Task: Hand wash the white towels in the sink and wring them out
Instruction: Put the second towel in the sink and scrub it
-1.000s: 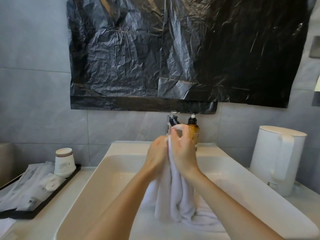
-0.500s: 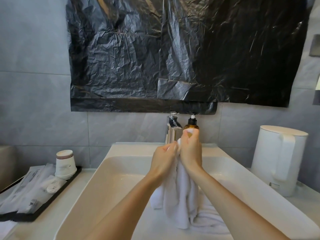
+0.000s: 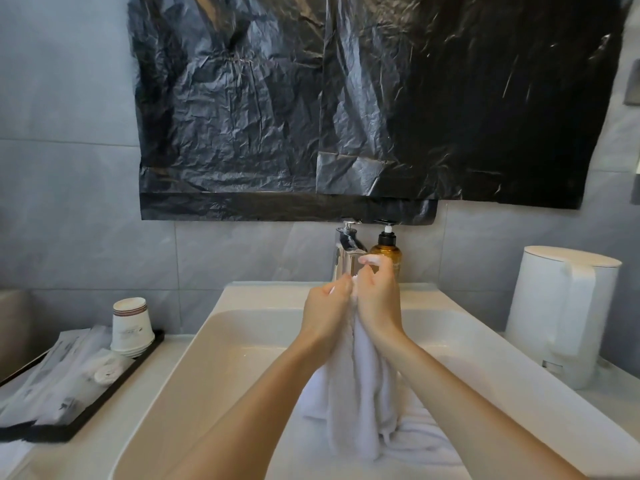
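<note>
From my remote seat I see both forearms reaching over the sink (image 3: 242, 344), with the two hands meeting in front of the faucet (image 3: 348, 251). The left grip (image 3: 325, 317) is curled tight round the top of the white towel (image 3: 360, 403), knuckles towards me. The right grip (image 3: 379, 303) is closed on the same bunched top, pressed against the left, with its upper fingers raised a little and a bit of white showing at their tips. Neither grip has any slack that I can make out.

The towel hangs down from the two grips in twisted folds, and its lower end reaches the basin floor. More white cloth (image 3: 422, 434) lies spread on the basin floor to the right of it; I cannot tell whether that is the same towel or a second one.

Just right of the faucet stands an amber pump bottle (image 3: 386, 249). A white kettle (image 3: 561, 313) stands on the worktop (image 3: 602, 396) to the right of the sink. To the left, a black tray (image 3: 104, 393) holds a stack of upturned paper cups (image 3: 131, 323) and wrapped packets (image 3: 62, 375). A crumpled black plastic sheet (image 3: 311, 116) covers the wall above.
</note>
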Action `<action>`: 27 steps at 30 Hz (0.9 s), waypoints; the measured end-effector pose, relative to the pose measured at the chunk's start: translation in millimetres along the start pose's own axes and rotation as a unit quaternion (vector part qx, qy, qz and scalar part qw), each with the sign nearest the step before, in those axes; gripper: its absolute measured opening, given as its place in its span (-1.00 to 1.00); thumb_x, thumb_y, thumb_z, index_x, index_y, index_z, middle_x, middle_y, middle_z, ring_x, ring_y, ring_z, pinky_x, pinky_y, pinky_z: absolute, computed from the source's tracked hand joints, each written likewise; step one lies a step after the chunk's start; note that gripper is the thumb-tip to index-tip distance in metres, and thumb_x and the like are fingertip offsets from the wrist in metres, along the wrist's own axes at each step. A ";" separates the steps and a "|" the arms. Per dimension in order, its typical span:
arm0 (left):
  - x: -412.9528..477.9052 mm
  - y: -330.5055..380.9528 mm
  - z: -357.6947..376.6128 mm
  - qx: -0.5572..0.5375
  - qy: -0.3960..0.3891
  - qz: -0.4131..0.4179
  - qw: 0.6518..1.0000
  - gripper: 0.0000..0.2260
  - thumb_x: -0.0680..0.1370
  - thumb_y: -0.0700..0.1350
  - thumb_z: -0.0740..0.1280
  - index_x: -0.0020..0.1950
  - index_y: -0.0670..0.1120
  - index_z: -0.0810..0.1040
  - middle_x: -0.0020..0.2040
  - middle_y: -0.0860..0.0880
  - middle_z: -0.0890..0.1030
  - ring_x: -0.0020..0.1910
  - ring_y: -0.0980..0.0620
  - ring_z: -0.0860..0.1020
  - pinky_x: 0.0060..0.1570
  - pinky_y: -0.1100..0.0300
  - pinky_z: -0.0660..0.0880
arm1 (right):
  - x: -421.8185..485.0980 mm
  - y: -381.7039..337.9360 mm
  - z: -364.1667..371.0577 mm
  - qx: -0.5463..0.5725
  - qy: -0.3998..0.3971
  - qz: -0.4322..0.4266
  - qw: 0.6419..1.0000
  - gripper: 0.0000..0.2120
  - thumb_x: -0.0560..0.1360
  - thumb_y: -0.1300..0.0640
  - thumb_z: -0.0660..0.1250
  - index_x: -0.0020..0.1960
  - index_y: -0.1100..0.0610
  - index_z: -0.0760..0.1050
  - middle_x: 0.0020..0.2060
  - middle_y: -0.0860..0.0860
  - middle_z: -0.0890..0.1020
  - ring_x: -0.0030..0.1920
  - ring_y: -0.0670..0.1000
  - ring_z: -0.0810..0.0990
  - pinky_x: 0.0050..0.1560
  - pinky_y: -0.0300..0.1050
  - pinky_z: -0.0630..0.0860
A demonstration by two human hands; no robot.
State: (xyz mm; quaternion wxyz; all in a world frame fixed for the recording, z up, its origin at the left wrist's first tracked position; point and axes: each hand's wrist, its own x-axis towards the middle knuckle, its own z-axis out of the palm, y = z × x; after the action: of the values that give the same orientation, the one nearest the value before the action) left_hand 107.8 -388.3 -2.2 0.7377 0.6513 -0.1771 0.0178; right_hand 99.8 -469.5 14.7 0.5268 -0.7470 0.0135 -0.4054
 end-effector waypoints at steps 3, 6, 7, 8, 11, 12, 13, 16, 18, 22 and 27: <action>4.8 2.3 -5.5 -0.010 0.081 0.001 0.997 -0.75 0.58 0.02 0.20 -0.22 -0.08 0.44 -0.31 -0.09 0.39 -0.27 0.00 0.34 -0.25 0.14 0.27 | -20.1 -5.1 0.6 -0.041 -0.021 -0.105 0.993 -0.84 0.60 0.24 0.12 0.07 0.05 0.42 -0.27 -0.22 0.47 -0.24 -0.20 0.51 -0.20 -0.11 0.40; -0.3 1.0 -5.3 -0.010 0.033 -0.008 0.999 -0.75 0.53 0.04 0.24 -0.24 -0.09 0.44 -0.31 -0.10 0.40 -0.28 0.01 0.37 -0.25 0.15 0.30 | -2.3 -3.6 3.0 -0.009 0.000 -0.039 0.999 -0.83 0.60 0.27 0.12 0.11 0.12 0.43 -0.15 -0.19 0.48 -0.09 -0.14 0.52 -0.03 -0.13 0.41; -1.3 -1.3 -3.2 0.019 0.026 0.005 0.999 -0.73 0.53 0.06 0.23 -0.28 -0.08 0.43 -0.33 -0.08 0.41 -0.29 0.01 0.37 -0.25 0.15 0.29 | 1.7 -3.0 3.3 0.002 0.009 -0.005 1.000 -0.84 0.59 0.26 0.12 0.11 0.13 0.42 -0.11 -0.13 0.49 0.00 -0.04 0.53 -0.01 -0.13 0.41; -0.5 -1.8 -2.2 0.053 0.043 0.012 0.998 -0.68 0.54 0.07 0.21 -0.35 -0.05 0.40 -0.37 -0.05 0.41 -0.31 -0.01 0.36 -0.25 0.14 0.28 | -0.5 -2.2 2.9 -0.001 0.009 0.001 1.000 -0.85 0.59 0.25 0.12 0.10 0.11 0.41 -0.10 -0.09 0.50 0.02 0.02 0.54 -0.03 -0.12 0.41; 10.9 -6.2 -10.3 0.098 0.160 -0.007 0.982 -0.58 0.57 0.07 0.17 -0.46 -0.05 0.41 -0.41 -0.02 0.49 -0.33 -0.09 0.42 -0.23 0.10 0.35 | -22.9 -2.8 5.7 -0.057 -0.062 -0.082 0.993 -0.86 0.60 0.22 0.13 0.08 0.03 0.38 -0.23 -0.16 0.50 -0.16 -0.03 0.55 -0.18 -0.06 0.43; 12.1 -8.9 -12.7 0.080 0.149 -0.013 0.985 -0.59 0.57 0.10 0.17 -0.43 -0.06 0.43 -0.38 -0.03 0.53 -0.30 -0.09 0.45 -0.21 0.09 0.37 | -22.1 -2.7 5.8 -0.055 -0.062 -0.078 0.994 -0.86 0.60 0.22 0.12 0.09 0.04 0.39 -0.24 -0.14 0.51 -0.15 0.00 0.56 -0.18 -0.05 0.43; 10.9 -11.1 -12.4 0.062 0.109 -0.014 0.992 -0.60 0.55 0.13 0.18 -0.41 -0.06 0.41 -0.37 -0.02 0.52 -0.29 -0.07 0.44 -0.20 0.10 0.36 | -14.2 -1.2 5.7 -0.039 -0.038 -0.048 0.997 -0.85 0.60 0.24 0.12 0.10 0.07 0.40 -0.21 -0.10 0.52 -0.09 0.04 0.56 -0.18 -0.06 0.40; 7.5 -12.0 -3.3 0.069 0.044 0.003 0.997 -0.65 0.50 0.16 0.16 -0.42 0.00 0.35 -0.39 0.00 0.43 -0.30 -0.01 0.37 -0.21 0.10 0.31 | -5.1 -2.2 2.1 0.002 0.014 0.020 1.000 -0.86 0.60 0.25 0.10 0.09 0.10 0.38 -0.12 -0.06 0.49 0.01 -0.01 0.56 -0.14 -0.14 0.31; 13.1 -6.9 -7.6 0.099 0.117 -0.013 0.988 -0.64 0.53 0.09 0.16 -0.41 -0.04 0.43 -0.37 -0.02 0.52 -0.28 -0.09 0.41 -0.19 0.07 0.38 | -18.3 -6.9 2.4 -0.007 -0.042 -0.059 0.997 -0.88 0.61 0.25 0.11 0.07 0.09 0.37 -0.21 -0.14 0.49 -0.13 -0.28 0.54 -0.21 -0.23 0.36; 11.1 -4.9 -27.2 0.348 0.192 0.006 0.918 -0.75 0.64 0.03 0.09 -0.04 -0.05 0.50 0.04 -0.06 0.62 0.09 -0.12 0.52 0.10 0.05 0.33 | -4.7 -13.1 4.2 0.060 -0.037 -0.072 0.995 -0.93 0.61 0.26 0.15 0.05 0.15 0.38 -0.14 -0.17 0.44 -0.13 -0.34 0.47 -0.13 -0.44 0.33; 6.7 2.4 -10.3 0.200 -0.005 0.077 0.977 -0.47 0.65 0.23 -0.09 0.17 -0.04 0.57 0.15 -0.07 0.61 0.13 -0.06 0.53 0.09 0.06 0.39 | 8.6 -6.3 -11.8 0.031 -0.044 -0.064 0.997 -0.89 0.63 0.08 0.17 0.02 0.13 0.30 -0.15 -0.11 0.43 -0.15 -0.21 0.45 -0.05 -0.14 0.34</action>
State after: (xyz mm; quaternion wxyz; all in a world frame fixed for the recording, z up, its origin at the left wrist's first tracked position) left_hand 115.9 -379.3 1.1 0.5883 0.7700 -0.2230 0.1061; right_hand 95.7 -479.7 26.2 0.5224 -0.7467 -0.0698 -0.4057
